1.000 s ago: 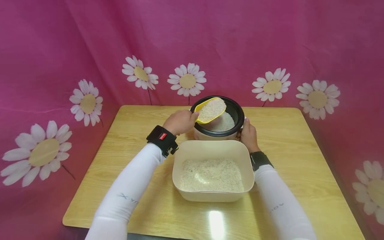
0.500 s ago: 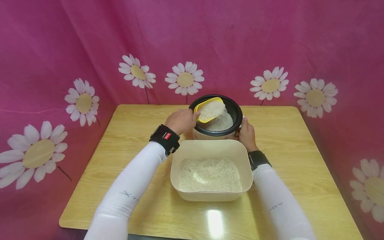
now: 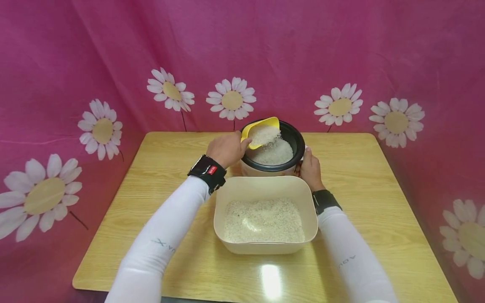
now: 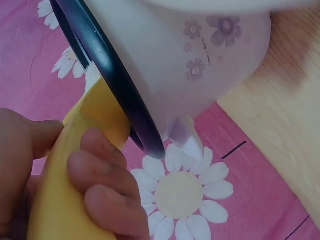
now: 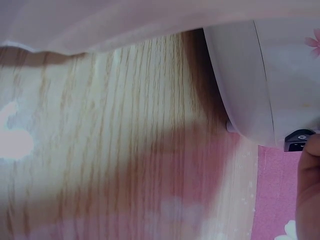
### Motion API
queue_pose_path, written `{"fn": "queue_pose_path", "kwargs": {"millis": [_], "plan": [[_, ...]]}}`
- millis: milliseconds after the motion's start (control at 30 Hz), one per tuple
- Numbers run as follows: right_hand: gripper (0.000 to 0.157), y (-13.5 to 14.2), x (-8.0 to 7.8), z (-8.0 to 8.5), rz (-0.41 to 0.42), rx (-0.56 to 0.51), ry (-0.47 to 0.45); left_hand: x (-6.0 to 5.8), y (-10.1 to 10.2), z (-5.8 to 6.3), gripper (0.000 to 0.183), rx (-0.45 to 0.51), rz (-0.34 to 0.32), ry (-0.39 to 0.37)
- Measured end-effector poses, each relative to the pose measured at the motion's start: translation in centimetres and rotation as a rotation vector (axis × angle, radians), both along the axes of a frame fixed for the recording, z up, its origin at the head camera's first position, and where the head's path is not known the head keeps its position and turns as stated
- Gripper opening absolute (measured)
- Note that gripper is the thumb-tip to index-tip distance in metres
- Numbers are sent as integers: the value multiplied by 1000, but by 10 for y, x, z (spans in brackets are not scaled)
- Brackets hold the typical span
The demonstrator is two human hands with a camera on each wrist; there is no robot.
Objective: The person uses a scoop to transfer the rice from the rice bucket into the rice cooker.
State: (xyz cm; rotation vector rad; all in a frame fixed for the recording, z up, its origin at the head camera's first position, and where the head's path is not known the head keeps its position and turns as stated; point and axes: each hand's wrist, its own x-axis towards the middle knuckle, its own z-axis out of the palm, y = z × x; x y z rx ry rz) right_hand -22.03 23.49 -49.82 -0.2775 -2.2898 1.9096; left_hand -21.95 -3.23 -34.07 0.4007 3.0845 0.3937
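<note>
My left hand (image 3: 227,149) grips the handle of a yellow scoop (image 4: 65,175), fingers and thumb wrapped round it in the left wrist view. The scoop tilts over the rice cooker (image 4: 200,65), and rice (image 3: 264,135) slides off its front lip. Inside the cooker's black pot lies a mound of white rice (image 3: 274,153). My right hand (image 3: 311,170) holds the cooker by its right side handle. In the right wrist view only part of that hand shows, beside a black power socket (image 5: 299,140) on the white body.
In front of the cooker stands a cream plastic bin (image 3: 265,188) holding more rice (image 3: 265,221). Both containers sit on a light wooden table (image 3: 170,164). A pink curtain with daisies (image 3: 280,50) hangs close behind the cooker and along both sides.
The scoop has tipped further, its far edge rising. Rice that was heaped in it now runs out, and the load has shrunk. The right hand keeps its hold on the cooker.
</note>
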Motion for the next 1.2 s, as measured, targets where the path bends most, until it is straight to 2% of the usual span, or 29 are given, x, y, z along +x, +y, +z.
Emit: {"fn": "queue_pose_path", "kwargs": {"millis": [333, 833, 1033, 1200], "plan": [[64, -1, 0, 1, 4, 4, -1, 0, -2, -2, 47, -24, 15, 104], [63, -1, -1, 1, 0, -15, 2, -3, -4, -2, 44, -36, -16, 291], [64, 0, -1, 1, -1, 4, -17, -2, -5, -4, 42, -89, -30, 382], [64, 1, 1, 2, 7, 9, -37, 0, -7, -4, 44, -107, -26, 389]]}}
